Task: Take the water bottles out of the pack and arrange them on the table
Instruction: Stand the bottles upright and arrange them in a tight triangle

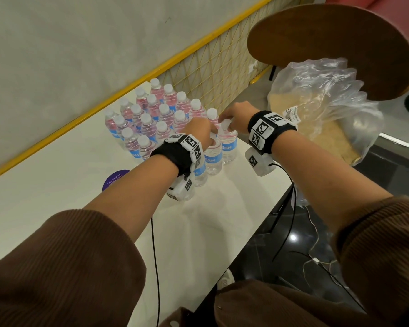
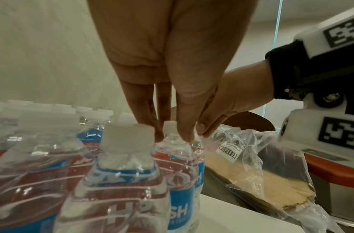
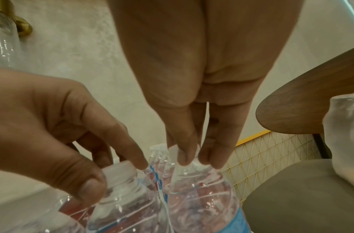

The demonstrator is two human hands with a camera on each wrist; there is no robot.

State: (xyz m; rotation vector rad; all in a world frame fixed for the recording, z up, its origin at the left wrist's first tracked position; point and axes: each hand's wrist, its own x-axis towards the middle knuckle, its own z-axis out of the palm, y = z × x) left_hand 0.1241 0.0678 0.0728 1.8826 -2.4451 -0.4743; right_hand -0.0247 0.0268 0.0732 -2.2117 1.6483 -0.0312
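The water bottles are standing upright in a tight block on the white table, near its far right corner beside the yellow mesh fence. The left hand is reaching down over the block's near right edge, its thumb and fingers pinching the neck of 1 capped bottle just under the white cap. The right hand is doing likewise beside it, fingertips closing around the cap and neck of the corner bottle, which is standing at the very edge of the table. The 2 held bottles are touching each other, both on the tabletop as far as the views tell. The crumpled plastic pack, holding a cardboard sheet, is lying off the table to the right, under a round wooden tabletop.
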